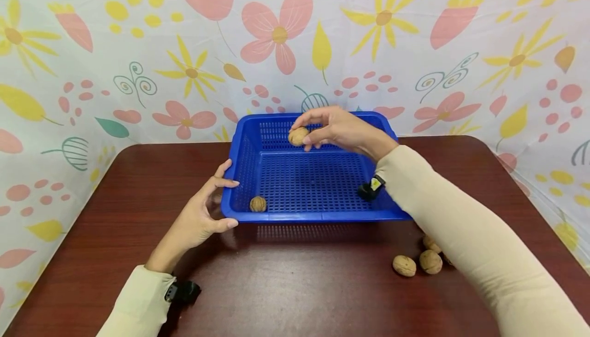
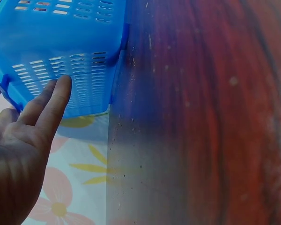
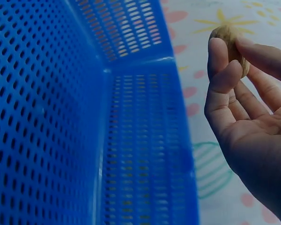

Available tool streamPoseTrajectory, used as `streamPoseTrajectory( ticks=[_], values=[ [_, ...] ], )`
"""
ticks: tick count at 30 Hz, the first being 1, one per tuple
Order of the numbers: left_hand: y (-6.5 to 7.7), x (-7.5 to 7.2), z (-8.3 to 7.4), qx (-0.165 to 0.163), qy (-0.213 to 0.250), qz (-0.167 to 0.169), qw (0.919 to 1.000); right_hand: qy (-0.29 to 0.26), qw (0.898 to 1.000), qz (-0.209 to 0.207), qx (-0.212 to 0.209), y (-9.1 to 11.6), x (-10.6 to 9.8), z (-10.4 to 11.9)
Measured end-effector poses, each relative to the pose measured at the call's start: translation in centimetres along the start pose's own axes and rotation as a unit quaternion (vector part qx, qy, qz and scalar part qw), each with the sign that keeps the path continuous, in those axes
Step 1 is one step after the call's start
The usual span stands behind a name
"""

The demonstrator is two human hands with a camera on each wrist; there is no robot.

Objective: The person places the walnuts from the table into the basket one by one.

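Note:
A blue plastic basket [image 1: 318,217] with slotted walls stands at the back of the table. My left hand [image 1: 198,216] holds its left side, with thumb and forefinger on the rim; in the left wrist view, two fingers [image 2: 56,104] lie straight along the outer wall. Over the basket's far part, my right hand [image 1: 343,129] pinches a walnut [image 1: 298,136] between thumb and fingertips. That walnut [image 3: 228,40] shows partly behind the fingers in the right wrist view. Another walnut [image 1: 258,204] lies inside the basket at the near left corner.
Several loose walnuts [image 1: 430,262] lie on the dark wooden table [image 1: 295,286] at the front right, some partly hidden by the right sleeve [image 1: 465,239]. A flower-patterned cloth [image 1: 276,86] hangs right behind the table and basket.

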State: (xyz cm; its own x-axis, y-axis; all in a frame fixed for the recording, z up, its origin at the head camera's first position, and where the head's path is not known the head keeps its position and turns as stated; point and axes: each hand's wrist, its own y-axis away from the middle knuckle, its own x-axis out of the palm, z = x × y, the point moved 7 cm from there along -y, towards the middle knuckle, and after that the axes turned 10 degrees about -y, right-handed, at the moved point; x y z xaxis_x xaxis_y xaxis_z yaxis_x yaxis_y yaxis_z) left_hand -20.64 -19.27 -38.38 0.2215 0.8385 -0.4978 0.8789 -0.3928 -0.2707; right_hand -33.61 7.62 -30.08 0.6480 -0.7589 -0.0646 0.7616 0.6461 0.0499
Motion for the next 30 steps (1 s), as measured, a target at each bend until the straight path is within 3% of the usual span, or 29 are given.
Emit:
streamPoseTrajectory(
  ticks=[12, 23, 30],
  values=[
    [0.1, -0.2, 0.1, -0.005, -0.004, -0.006, 1.0, -0.001, 0.998, 0.036, 0.05, -5.0, 3.2, -3.6],
    [-0.2, -0.1, -0.2, 0.015, 0.005, -0.003, 0.9999, 0.004, 0.988, 0.105, 0.109, -6.9, 5.8, -7.0],
    [-0.1, -0.1, 0.0, 0.009, 0.006, -0.006, 0.9999, 0.008, 0.984, 0.119, 0.136, -7.5, 6.9, -9.0]
  ],
)
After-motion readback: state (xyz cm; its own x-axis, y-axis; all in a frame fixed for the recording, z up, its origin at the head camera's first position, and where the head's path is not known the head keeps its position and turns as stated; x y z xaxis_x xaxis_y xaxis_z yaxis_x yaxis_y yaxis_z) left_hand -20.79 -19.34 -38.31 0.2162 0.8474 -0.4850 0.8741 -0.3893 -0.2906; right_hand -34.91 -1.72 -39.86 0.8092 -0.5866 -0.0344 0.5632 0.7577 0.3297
